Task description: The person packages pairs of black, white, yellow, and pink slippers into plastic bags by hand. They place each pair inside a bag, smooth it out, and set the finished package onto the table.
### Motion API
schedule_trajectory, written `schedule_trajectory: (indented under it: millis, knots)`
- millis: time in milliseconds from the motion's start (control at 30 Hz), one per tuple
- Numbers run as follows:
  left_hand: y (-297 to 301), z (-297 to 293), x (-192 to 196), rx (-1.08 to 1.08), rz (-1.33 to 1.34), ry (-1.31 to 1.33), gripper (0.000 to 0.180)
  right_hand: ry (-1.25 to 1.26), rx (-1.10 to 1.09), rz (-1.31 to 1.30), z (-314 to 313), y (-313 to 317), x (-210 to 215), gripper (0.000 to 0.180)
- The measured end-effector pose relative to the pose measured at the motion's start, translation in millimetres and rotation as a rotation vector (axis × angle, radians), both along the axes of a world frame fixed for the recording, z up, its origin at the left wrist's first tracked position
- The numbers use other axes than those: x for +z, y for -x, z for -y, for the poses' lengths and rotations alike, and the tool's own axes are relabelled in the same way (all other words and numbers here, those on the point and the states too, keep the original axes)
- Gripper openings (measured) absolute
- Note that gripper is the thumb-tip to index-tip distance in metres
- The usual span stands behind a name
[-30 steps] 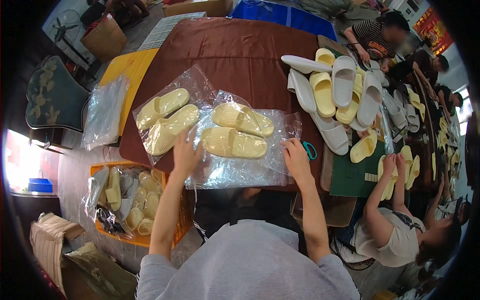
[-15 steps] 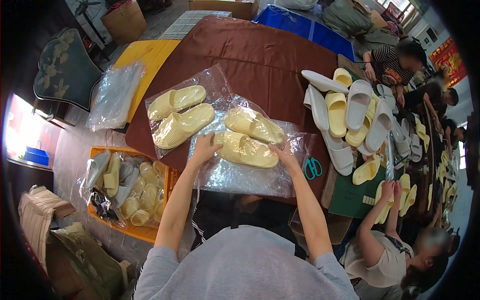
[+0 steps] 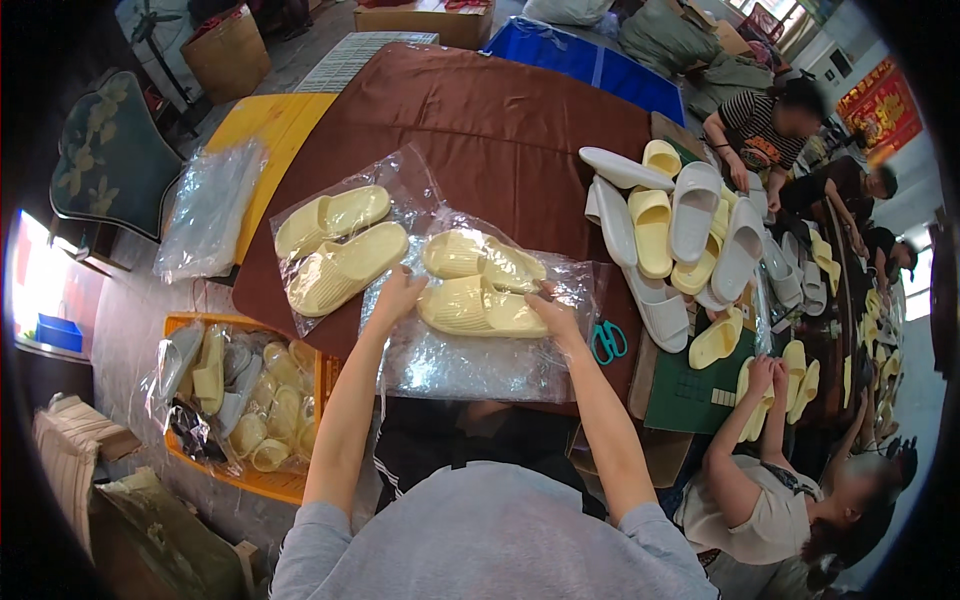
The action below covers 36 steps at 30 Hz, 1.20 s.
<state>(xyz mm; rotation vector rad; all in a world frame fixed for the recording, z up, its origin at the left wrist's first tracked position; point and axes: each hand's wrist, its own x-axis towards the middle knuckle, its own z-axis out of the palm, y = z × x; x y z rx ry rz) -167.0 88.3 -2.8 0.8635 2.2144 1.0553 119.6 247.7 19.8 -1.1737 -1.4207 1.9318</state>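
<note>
A pair of pale yellow slippers lies in a clear plastic bag right in front of me, toes to the left. My left hand (image 3: 398, 297) is at the toe end of the near slipper (image 3: 465, 308), its fingers curled and partly hidden. At the heel, my right hand (image 3: 553, 312) grips the same slipper, thumb on its edge. Just beyond lies the far slipper (image 3: 470, 252) of the pair. Under them rests a stack of clear plastic bags (image 3: 470, 370). To the left is another bagged pair of yellow slippers (image 3: 345, 262).
Teal-handled scissors (image 3: 608, 342) lie right of my right hand on the brown tablecloth (image 3: 520, 130). Loose yellow and grey slippers (image 3: 690, 215) are heaped farther right, beside co-workers. An orange crate (image 3: 320, 385) with bagged slippers stands at left, below more plastic bags (image 3: 210, 210).
The whole view has shifted slightly, with the table sitting a little further left. Both hands stay by the near slipper; my left thumb has drawn back toward its toe edge.
</note>
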Motion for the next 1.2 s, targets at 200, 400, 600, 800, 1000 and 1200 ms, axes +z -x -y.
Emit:
schedule_trajectory:
  millis: [200,400,600,800,1000,1200]
  knots:
    - [5,-15,3,0.039,0.117,-0.046,0.056,-0.375,0.068,0.248,-3,3,3,0.042]
    - [-4,25,21,0.153,0.534,-0.395,0.030,-0.507,0.092,0.146,26,2,51,0.030]
    - [4,73,-30,0.116,0.234,-0.373,0.027,-0.123,0.180,-0.070,39,22,-20,0.057]
    - [-5,62,-29,0.098,0.354,-0.324,0.044,-0.433,0.092,0.120,18,15,-47,0.096]
    - [22,51,-7,0.179,0.286,-0.066,0.042,-0.226,0.265,0.142,4,12,-54,0.066]
    - [41,53,-26,0.037,0.420,-0.098,0.037,-0.347,0.169,0.104,10,27,-60,0.084]
